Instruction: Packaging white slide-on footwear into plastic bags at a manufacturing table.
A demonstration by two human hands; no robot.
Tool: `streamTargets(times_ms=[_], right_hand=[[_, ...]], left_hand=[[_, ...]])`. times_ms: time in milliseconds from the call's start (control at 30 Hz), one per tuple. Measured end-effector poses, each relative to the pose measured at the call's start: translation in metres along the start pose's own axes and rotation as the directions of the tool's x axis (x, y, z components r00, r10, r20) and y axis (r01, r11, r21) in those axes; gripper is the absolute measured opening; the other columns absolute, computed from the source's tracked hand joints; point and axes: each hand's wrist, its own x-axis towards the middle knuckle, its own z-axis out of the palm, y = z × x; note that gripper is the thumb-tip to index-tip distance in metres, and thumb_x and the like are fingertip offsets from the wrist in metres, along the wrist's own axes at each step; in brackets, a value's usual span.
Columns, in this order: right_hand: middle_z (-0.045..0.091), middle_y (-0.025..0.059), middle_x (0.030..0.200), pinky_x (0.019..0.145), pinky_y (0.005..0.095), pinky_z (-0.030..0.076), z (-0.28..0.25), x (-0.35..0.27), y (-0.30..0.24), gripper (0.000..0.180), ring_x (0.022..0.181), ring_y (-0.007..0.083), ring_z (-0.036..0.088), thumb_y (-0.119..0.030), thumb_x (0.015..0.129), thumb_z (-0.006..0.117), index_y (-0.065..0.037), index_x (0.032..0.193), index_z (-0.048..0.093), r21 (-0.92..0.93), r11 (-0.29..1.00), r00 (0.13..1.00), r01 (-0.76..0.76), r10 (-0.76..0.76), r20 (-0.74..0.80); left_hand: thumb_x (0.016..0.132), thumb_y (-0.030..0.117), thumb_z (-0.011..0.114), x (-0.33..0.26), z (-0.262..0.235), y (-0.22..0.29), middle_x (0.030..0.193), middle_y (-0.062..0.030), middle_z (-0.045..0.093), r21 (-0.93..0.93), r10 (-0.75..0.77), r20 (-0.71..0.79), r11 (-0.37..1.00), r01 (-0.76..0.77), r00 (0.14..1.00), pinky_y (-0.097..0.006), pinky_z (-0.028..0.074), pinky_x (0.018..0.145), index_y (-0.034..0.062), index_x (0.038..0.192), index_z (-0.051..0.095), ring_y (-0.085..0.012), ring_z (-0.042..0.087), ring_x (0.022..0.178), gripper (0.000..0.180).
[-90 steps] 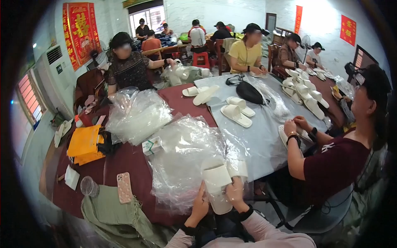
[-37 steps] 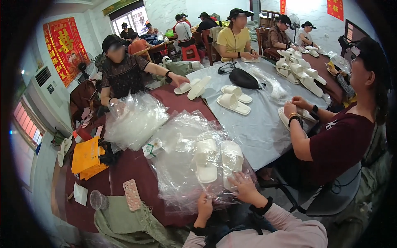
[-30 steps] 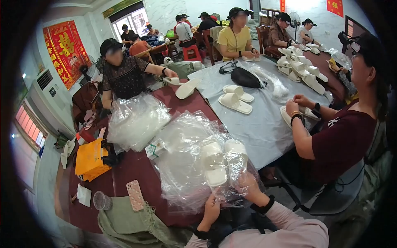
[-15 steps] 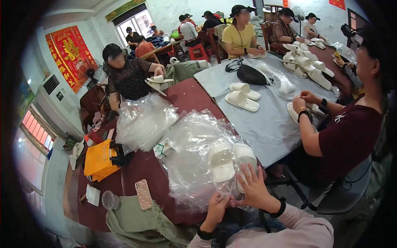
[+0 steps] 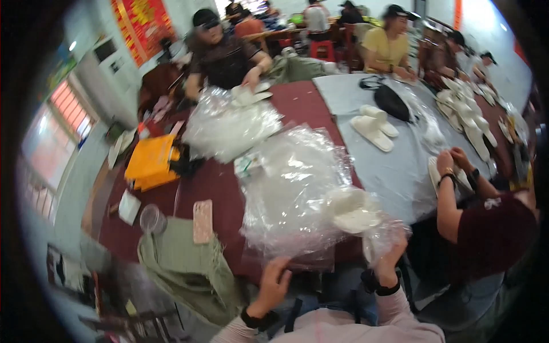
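Observation:
White slippers (image 5: 355, 216) lie in a clear plastic bag at the near right of the pile. My right hand (image 5: 391, 256) is closed on the gathered end of that bag, partly hidden behind the crinkled plastic. At the near edge of a stack of flat clear plastic bags (image 5: 291, 188), my left hand (image 5: 273, 287) is open, its thumb apart from the fingers. The fingertips are at the plastic; whether they touch it I cannot tell. The picture is somewhat blurred.
Left of the stack are a pink phone (image 5: 202, 222), a green cloth (image 5: 177, 246), a clear cup (image 5: 153, 219) and a yellow bag (image 5: 151, 163). A co-worker in dark red sits close on my right. Loose slippers (image 5: 374, 131) rest on the grey-covered table.
My right hand has moved right with the bagged slippers, which were flat on the stack. My left hand has let go of the bag and moved left. The whole view has shifted.

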Motion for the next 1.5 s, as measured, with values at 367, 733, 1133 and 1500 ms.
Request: streamTargets(times_ms=[367,733,1133,1500], right_hand=[[0.060,0.0176,0.106,0.087,0.0379,0.048,-0.042,-0.039,-0.001,0.037,0.103,0.0256,0.056,-0.034,0.086,0.063,0.001,0.095,0.055,0.719,0.568,0.916,-0.401,0.232,0.327],[0.064,0.0141,0.101,0.082,0.0418,0.048,0.122,-0.097,-0.137,0.025,0.093,0.0297,0.061,-0.023,0.088,0.058,0.001,0.095,0.062,0.655,0.642,0.524,-0.398,-0.427,0.737],[0.052,0.0260,0.114,0.091,0.0447,0.040,0.253,-0.229,-0.151,0.032,0.107,0.0414,0.049,-0.006,0.088,0.044,0.002,0.119,0.046,0.398,0.751,0.395,-0.528,-0.198,0.897],[0.048,0.0239,0.128,0.097,0.0471,0.039,0.194,-0.075,-0.093,0.041,0.115,0.0401,0.048,-0.019,0.087,0.057,-0.002,0.123,0.049,0.364,0.922,0.657,0.133,-0.357,0.664]], left_hand=[[0.102,0.026,0.034,-0.096,-0.065,-0.147,0.138,-0.0202,0.034,-0.018,-0.369,-0.813,0.790,0.613,0.451,-0.040,0.023,0.108,-0.0029,0.138,0.025,-0.0309,0.033,0.126,0.047],[0.099,0.026,0.040,-0.109,-0.076,-0.157,0.126,-0.0248,0.045,-0.191,-0.762,-0.425,0.603,0.774,0.489,-0.041,0.035,0.097,-0.0003,0.129,0.037,-0.0384,0.045,0.116,0.040],[0.094,0.029,0.046,-0.203,0.011,-0.133,0.107,-0.0252,0.061,0.365,-0.763,0.246,0.645,0.672,0.598,-0.045,0.045,0.085,0.0032,0.113,0.057,-0.0398,0.058,0.102,0.034],[0.084,0.019,0.054,-0.141,-0.007,-0.091,0.054,-0.0193,0.055,0.717,-0.408,0.319,0.694,0.064,0.856,-0.050,0.045,0.050,0.0007,0.066,0.060,-0.0375,0.056,0.050,0.026]])
